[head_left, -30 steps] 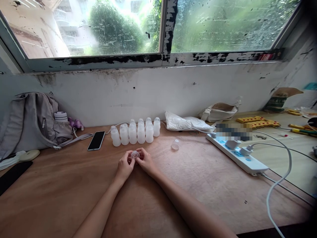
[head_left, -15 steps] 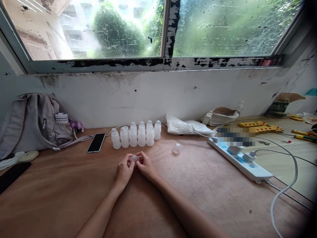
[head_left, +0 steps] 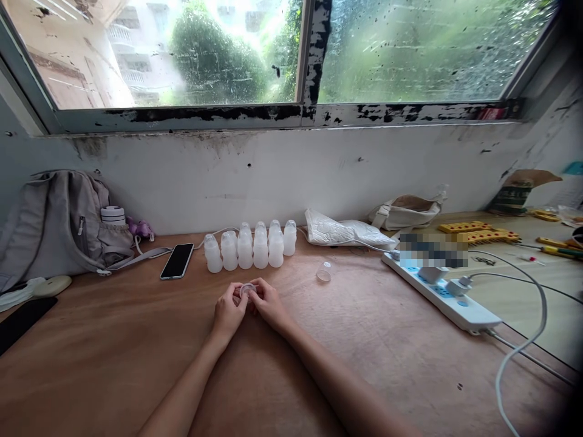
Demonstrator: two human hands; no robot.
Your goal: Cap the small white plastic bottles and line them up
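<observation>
Between my two hands is a small clear bottle ring (head_left: 248,290), round and held just above the wooden table. My left hand (head_left: 228,308) pinches its left side with thumb and fingers. On the other side, my right hand (head_left: 268,303) grips it, the thumb lying on the rim. The fingers partly hide the piece, so I cannot make out what sits inside it. Beyond the hands stand several frosted white baby bottles (head_left: 245,250), upright and close together. A clear domed bottle cap (head_left: 324,273) rests on the table to the right of my hands.
A phone (head_left: 177,261) lies left of the bottles, near a grey backpack (head_left: 59,224). Against the wall are a white plastic packet (head_left: 337,230) and a pale bag (head_left: 405,212). A power strip (head_left: 473,314) with cables lies at right, yellow blocks (head_left: 487,235) behind it.
The clear ring has tilted or turned slightly between my fingers, and its round opening shows more. Both hands stay in nearly the same place.
</observation>
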